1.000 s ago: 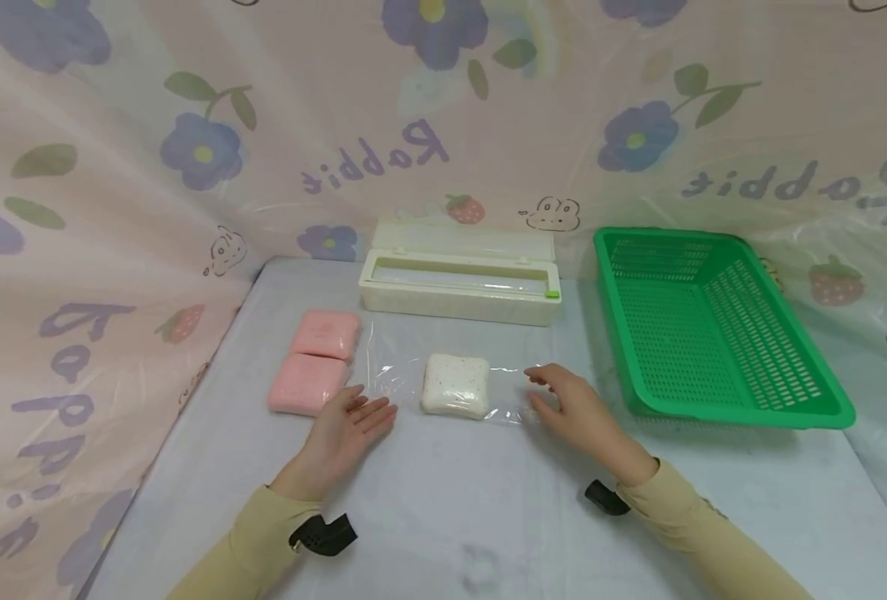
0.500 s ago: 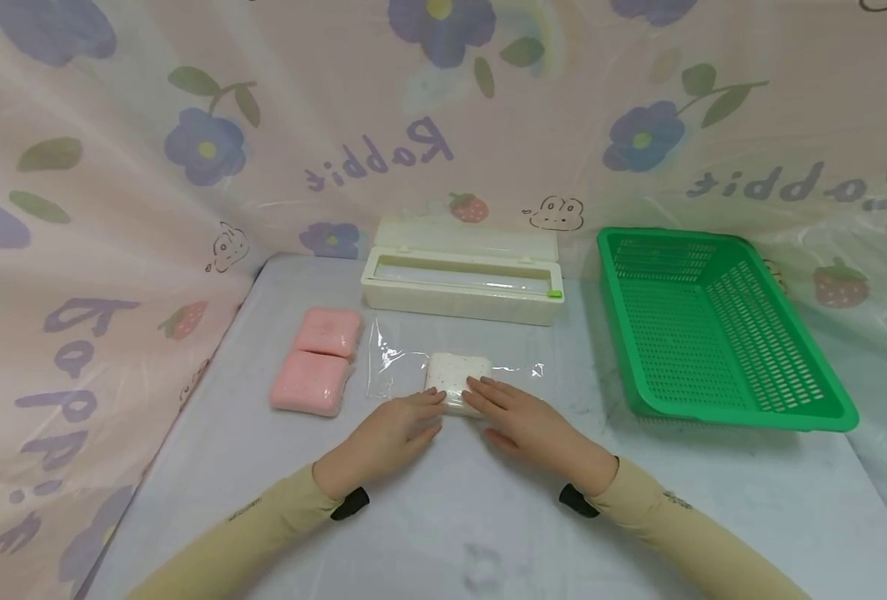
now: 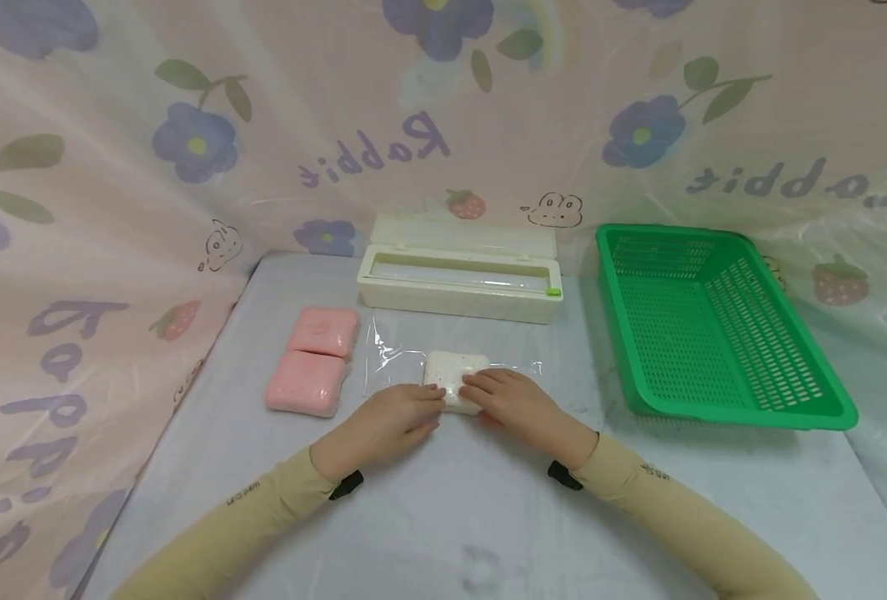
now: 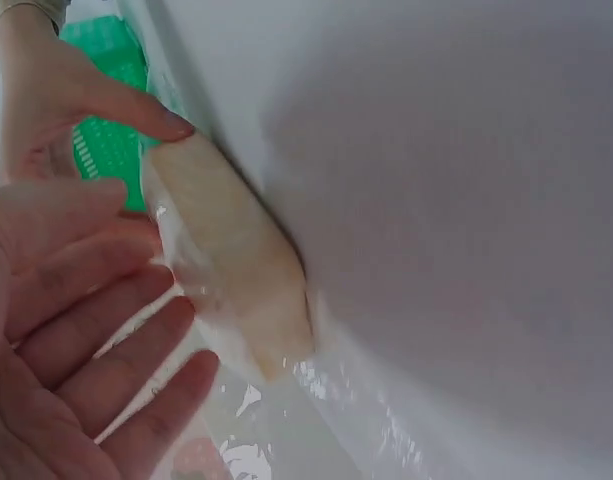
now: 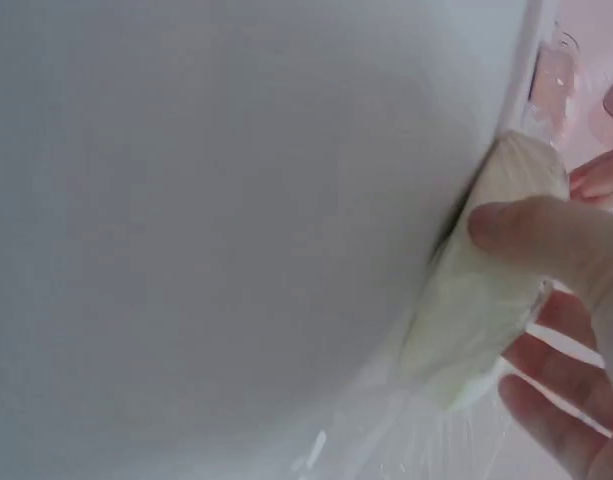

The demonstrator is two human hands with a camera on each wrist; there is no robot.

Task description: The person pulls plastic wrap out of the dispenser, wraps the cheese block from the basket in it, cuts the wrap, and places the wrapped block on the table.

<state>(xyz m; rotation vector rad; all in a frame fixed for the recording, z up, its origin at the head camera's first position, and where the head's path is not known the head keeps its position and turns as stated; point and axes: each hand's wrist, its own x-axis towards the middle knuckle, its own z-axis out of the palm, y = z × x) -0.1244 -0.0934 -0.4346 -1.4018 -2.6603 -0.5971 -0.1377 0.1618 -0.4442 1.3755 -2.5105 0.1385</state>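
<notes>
A white speckled bar of soap (image 3: 447, 368) lies on a sheet of clear plastic wrap (image 3: 394, 354), with film over its surface. My left hand (image 3: 383, 421) touches the top of the soap with nearly straight fingertips, and its thumb stands apart from the soap in the left wrist view. From the other side, my right hand (image 3: 522, 408) pinches the bar. Its thumb (image 5: 531, 228) presses the near side face, and its fingers reach over the top. Film spreads past both ends of the soap, and its near edge is hard to make out.
Two pink wrapped bars of soap (image 3: 307, 383) lie to the left. Behind the film stands a white wrap dispenser (image 3: 458, 300) with its lid up and a green slider at the right end. A green basket (image 3: 627, 350) stands on the right. A printed curtain rises behind the table.
One second ago both hands were apart on either side of the soap. They came together onto it by half a second ago, and since then have moved only slightly.
</notes>
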